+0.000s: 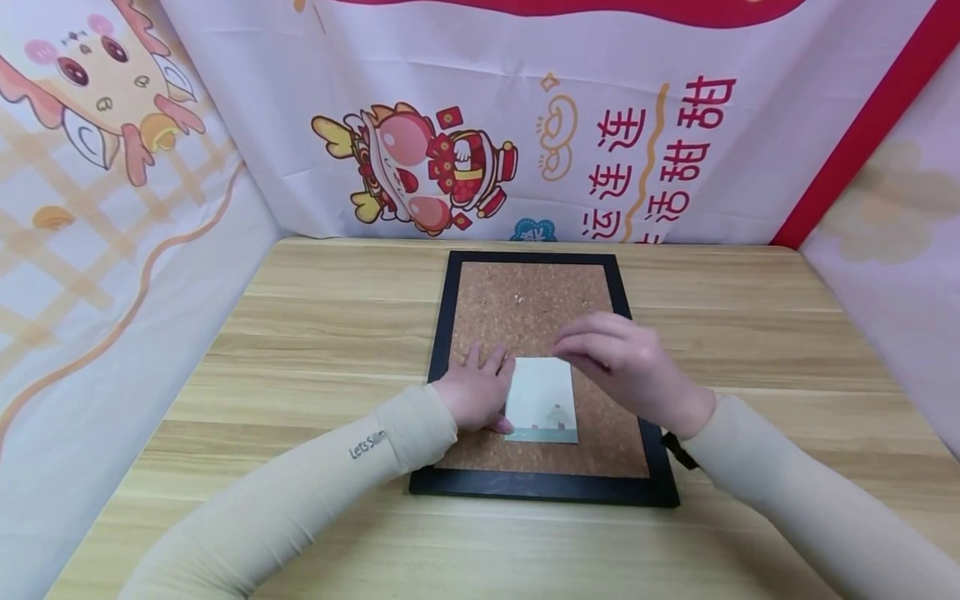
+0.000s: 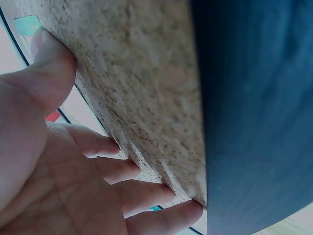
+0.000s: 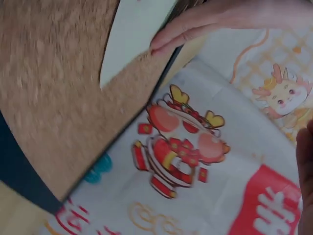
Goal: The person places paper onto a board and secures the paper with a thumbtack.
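A pale card point(image 1: 542, 400) with a teal strip along its near edge lies on a black-framed cork board point(image 1: 491, 312). My left hand point(image 1: 480, 392) rests at the card's left side with fingers spread. Its thumb point(image 2: 51, 61) lies at the near-left corner, and its fingertips reach the cork. My right hand point(image 1: 626, 362) is over the card's far-right corner, its fingers bent and brought together with the tips low. I cannot tell whether something small is between them. In the right wrist view only a sliver of the right hand point(image 3: 305, 169) shows at the edge.
Small shiny bits point(image 1: 519, 298) sit on the far part of the cork. The board lies on a wood-grain table point(image 1: 337, 350). A printed cloth point(image 1: 555, 50) hangs along the table's back edge, with more printed cloth point(image 1: 112, 250) at the left.
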Demonstrator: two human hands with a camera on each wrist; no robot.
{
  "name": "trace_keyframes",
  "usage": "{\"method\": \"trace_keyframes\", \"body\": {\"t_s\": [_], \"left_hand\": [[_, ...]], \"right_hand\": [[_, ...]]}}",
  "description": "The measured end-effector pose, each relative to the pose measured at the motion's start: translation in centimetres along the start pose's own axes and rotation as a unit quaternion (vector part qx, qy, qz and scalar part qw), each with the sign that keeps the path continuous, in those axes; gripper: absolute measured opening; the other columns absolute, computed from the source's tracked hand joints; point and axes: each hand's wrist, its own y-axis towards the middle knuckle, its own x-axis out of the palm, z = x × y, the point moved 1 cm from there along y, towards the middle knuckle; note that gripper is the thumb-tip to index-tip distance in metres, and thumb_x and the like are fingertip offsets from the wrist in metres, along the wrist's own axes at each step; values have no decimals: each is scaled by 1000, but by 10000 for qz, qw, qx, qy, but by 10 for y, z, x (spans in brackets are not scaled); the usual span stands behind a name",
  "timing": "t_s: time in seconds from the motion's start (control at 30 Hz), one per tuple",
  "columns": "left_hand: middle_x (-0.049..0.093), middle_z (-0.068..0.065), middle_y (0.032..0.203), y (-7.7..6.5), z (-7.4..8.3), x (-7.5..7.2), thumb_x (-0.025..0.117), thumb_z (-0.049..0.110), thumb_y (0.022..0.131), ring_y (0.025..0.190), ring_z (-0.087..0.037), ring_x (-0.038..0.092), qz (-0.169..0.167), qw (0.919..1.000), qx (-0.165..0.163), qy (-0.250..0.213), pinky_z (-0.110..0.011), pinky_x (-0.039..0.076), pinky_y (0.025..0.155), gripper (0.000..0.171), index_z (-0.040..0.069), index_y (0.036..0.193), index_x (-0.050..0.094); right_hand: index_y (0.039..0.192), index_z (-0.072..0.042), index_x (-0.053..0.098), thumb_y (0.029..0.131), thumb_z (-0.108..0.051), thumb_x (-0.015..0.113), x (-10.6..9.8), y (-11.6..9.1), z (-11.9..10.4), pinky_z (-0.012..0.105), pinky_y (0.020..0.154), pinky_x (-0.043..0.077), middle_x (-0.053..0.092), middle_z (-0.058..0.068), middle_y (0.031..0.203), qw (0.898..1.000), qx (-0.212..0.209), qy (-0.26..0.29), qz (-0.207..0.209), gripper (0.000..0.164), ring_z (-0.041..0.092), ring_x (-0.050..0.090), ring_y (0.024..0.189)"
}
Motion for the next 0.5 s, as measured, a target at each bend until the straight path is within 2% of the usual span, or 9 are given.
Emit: {"method": "trace_keyframes", "body": {"t_s": [0.07, 0.1, 0.17, 0.23, 0.33, 0.4, 0.5], "left_hand": [[4, -13, 153, 0, 0, 0, 61, 51, 80, 135, -42, 5, 4, 10000, -5, -4, -56, 20, 102, 93, 8, 148, 13], [4, -13, 153, 0, 0, 0, 61, 51, 80, 135, -42, 4, -3, 10000, -11, -10, -56, 20, 102, 94, 8, 148, 13], [4, -13, 153, 0, 0, 0, 61, 51, 79, 135, -42, 4, -13, 10000, -25, -15, -56, 20, 102, 94, 8, 148, 13], [4, -13, 153, -1, 0, 0, 61, 51, 79, 135, -42, 5, -24, 10000, -35, -8, -56, 20, 102, 94, 8, 148, 13], [4, -13, 153, -1, 0, 0, 60, 52, 79, 135, -42, 5, -28, 10000, -35, 14, -56, 20, 102, 94, 8, 148, 13], [4, -13, 153, -1, 0, 0, 61, 52, 79, 135, -42, 5, -23, 10000, -36, -3, -55, 20, 102, 95, 8, 148, 13], [4, -13, 153, 0, 1, -1, 61, 52, 79, 135, -42, 5, -13, 10000, -31, 8, -56, 20, 102, 95, 7, 148, 12]], "right_hand": [[88, -6, 71, 79, -2, 70, 3, -2, 14, 22, 73, 50, 67, 0, 89, 9963, 732, 384, -234, 11, 11, 63, 82], [88, -8, 71, 77, -1, 71, 4, -3, 20, 22, 70, 50, 68, -2, 87, 9907, 1149, 610, -401, 13, 10, 63, 80], [87, -12, 72, 78, -4, 71, 7, -5, 33, 22, 66, 50, 68, -5, 85, 9683, 2094, 1083, -826, 12, 8, 63, 76], [87, -15, 72, 81, -11, 69, 11, -8, 45, 26, 65, 51, 67, -6, 84, 9318, 3040, 1477, -1324, 8, 10, 63, 74], [90, -15, 71, 84, -18, 67, 18, -11, 59, 34, 69, 52, 67, -3, 86, 8674, 4115, 1997, -1961, 8, 17, 64, 77], [93, -12, 71, 84, -20, 67, 25, -14, 68, 39, 73, 51, 67, 1, 89, 8302, 4539, 2295, -2284, 13, 21, 64, 79], [97, -6, 70, 84, -19, 66, 36, -17, 78, 42, 75, 50, 68, 5, 90, 7920, 4848, 2622, -2625, 18, 24, 64, 79]]}}
